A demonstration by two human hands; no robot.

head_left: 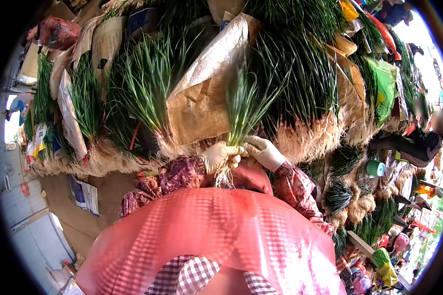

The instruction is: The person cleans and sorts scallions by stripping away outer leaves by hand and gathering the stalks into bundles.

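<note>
A small bunch of spring onions (240, 114) stands upright in front of my chest, its green leaves fanned upward and its pale roots hanging down. My left hand (218, 157), in a pale glove, is closed around the lower stems, with the roots below the fist. On the other side, my gloved right hand (264, 152) has its fingers pinched against the same stems; the fingertips are partly hidden. Just behind the bunch is a sheet of brown paper (200, 111). A larger heap of spring onions (300, 83) lies to its right, roots toward me.
More spring onions (146, 78) are stacked along the left, divided by paper sheets. A green bag (382, 88) lies at the right of the row. Farther right are a teal container (375, 168) and a person in dark clothing (418, 145). Brown ground (114, 196) shows at lower left.
</note>
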